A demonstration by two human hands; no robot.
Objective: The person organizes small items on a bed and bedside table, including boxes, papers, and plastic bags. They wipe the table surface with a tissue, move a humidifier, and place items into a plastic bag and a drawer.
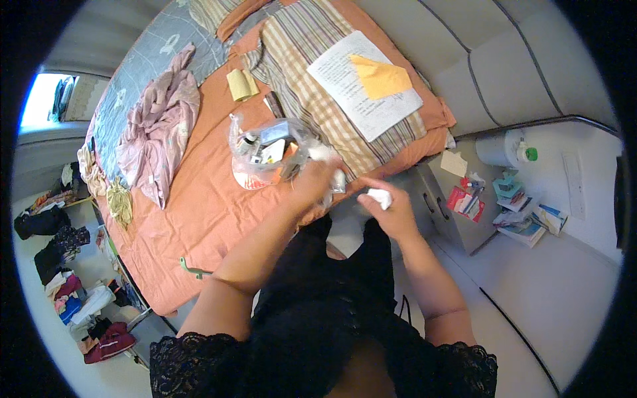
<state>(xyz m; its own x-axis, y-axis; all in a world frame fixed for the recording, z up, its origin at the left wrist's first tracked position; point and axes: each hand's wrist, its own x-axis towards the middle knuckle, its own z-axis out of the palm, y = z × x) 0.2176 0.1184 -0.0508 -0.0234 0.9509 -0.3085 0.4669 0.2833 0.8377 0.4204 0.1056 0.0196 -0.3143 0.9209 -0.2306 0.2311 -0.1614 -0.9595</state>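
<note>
Left hand (317, 180) gripping clear crinkled plastic bag (269, 149) of small items; right hand (391, 209) pinching small white wad (380, 197). Risk: loose grip, contents spilling onto orange bed sheet (199, 219).

A bedroom in a home, seen from above. A wide bed (199, 199) with an orange sheet fills most of the view, and a striped and checked pillow (318, 86) lies at its head against a grey padded headboard (504, 60). A crumpled pink garment (159, 126) sprawls across the bed beside a grey flowered blanket (133, 73). A grey bedside cabinet (451, 205) stands just beside the bed, near books and small items (524, 219) on the pale floor. More clothes (73, 292) lie heaped along the floor on the other side. Daylight comes through a window (46, 99) in the far corner.
</note>
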